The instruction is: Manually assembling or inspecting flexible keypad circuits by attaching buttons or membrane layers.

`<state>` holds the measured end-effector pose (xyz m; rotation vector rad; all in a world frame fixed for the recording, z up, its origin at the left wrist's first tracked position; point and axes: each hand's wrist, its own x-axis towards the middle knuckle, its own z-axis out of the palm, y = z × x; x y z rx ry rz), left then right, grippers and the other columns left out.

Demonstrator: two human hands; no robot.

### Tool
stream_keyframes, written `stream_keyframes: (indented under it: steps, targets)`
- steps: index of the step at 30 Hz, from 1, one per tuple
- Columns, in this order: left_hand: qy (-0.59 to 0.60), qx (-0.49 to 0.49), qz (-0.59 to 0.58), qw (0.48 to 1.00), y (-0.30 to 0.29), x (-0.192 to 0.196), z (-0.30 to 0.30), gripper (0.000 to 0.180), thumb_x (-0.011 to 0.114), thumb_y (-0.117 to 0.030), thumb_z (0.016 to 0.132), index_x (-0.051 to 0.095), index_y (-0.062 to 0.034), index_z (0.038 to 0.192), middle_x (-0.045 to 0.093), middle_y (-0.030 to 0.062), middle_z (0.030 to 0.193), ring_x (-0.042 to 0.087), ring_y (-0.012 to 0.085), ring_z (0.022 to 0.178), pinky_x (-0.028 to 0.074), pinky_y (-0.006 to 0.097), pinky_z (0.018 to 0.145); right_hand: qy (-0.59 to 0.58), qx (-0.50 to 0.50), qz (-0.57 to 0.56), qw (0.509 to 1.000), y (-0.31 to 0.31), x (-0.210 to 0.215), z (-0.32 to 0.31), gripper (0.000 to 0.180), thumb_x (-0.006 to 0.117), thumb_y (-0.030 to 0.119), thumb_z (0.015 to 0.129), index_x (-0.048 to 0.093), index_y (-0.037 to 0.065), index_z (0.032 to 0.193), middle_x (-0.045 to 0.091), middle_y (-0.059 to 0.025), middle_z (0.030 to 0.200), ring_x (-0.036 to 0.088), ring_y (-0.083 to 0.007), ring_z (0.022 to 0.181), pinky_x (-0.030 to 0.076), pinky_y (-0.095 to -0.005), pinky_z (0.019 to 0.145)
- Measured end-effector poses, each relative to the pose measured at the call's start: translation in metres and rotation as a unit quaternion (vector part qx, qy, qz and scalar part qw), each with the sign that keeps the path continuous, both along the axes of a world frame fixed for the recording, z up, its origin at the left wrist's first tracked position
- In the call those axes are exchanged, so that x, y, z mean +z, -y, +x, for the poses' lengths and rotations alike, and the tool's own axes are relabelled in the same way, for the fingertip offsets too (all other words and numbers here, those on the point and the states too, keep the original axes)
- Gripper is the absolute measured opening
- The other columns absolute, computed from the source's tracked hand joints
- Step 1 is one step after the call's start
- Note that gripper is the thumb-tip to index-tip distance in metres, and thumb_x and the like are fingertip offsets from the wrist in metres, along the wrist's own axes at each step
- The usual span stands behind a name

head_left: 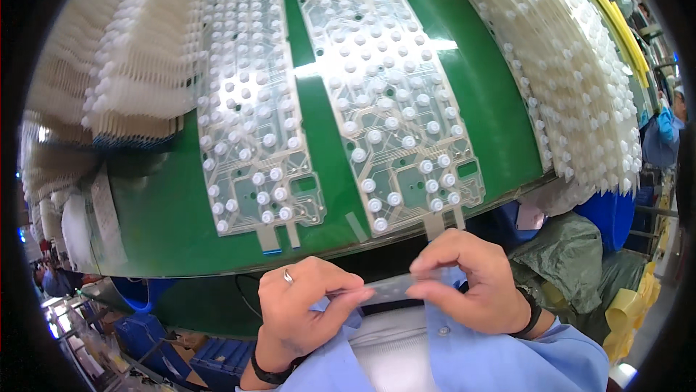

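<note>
In front of my body, just off the near edge of the table, a small clear plastic strip (391, 289) spans the gap between my hands. My left hand (301, 305), with a ring on one finger, pinches one end between thumb and fingers. The other end sits in the pinch of my right hand (478, 280). Beyond them, two clear keyboard membrane sheets with white rubber domes, a left sheet (239, 147) and a right sheet (391, 108), lie flat side by side. Their flat tails point toward me. Another short clear strip (357, 227) lies between them near the edge.
Tall stacks of similar sheets flank the green table (167, 225), a left stack (141, 66) and a right stack (573, 80). A blue bin (607, 218) and a dark plastic bag (562, 261) stand off the right side. Blue crates (148, 334) sit at lower left.
</note>
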<state>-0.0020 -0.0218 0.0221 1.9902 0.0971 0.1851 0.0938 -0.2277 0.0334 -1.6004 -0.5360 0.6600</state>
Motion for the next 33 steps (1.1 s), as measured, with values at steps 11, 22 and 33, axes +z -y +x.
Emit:
stream_keyframes:
  steps: [11, 22, 33]
  targets:
    - [0.019, 0.016, 0.030, 0.999, -0.005, -0.005, -0.019, 0.018, 0.082, -0.017, 0.074, 0.070, -0.0040, 0.072, 0.064, 0.0052, 0.062, 0.061, 0.0170, 0.051, 0.045, 0.026, 0.047, 0.009, 0.072, -0.062, 0.995, -0.005, 0.002, 0.000, 0.012, 0.070, 0.006, 0.087, 0.069, -0.002, 0.096, 0.068, -0.0105, 0.091, 0.065, -0.0158, 0.082, 0.051, -0.0271, 0.068]
    - [0.089, 0.042, 0.044, 0.994, -0.017, 0.000, -0.022, 0.015, 0.085, -0.008, 0.068, 0.070, -0.0040, 0.072, 0.065, 0.0050, 0.062, 0.062, 0.0164, 0.053, 0.045, 0.026, 0.048, 0.095, 0.019, -0.035, 0.995, -0.016, 0.004, 0.004, 0.018, 0.074, 0.001, 0.080, 0.069, 0.001, 0.097, 0.068, -0.0125, 0.099, 0.065, -0.0257, 0.094, 0.050, -0.0350, 0.084]
    - [0.057, 0.047, 0.188, 0.979, -0.066, 0.008, -0.012, 0.018, 0.081, -0.016, 0.068, 0.064, -0.0067, 0.069, 0.072, 0.0095, 0.095, 0.064, 0.0268, 0.098, 0.047, 0.042, 0.088, 0.026, 0.005, 0.072, 0.997, -0.031, -0.006, 0.020, 0.011, 0.069, -0.001, 0.083, 0.067, 0.002, 0.094, 0.066, -0.0113, 0.097, 0.063, -0.0225, 0.095, 0.048, -0.0322, 0.087]
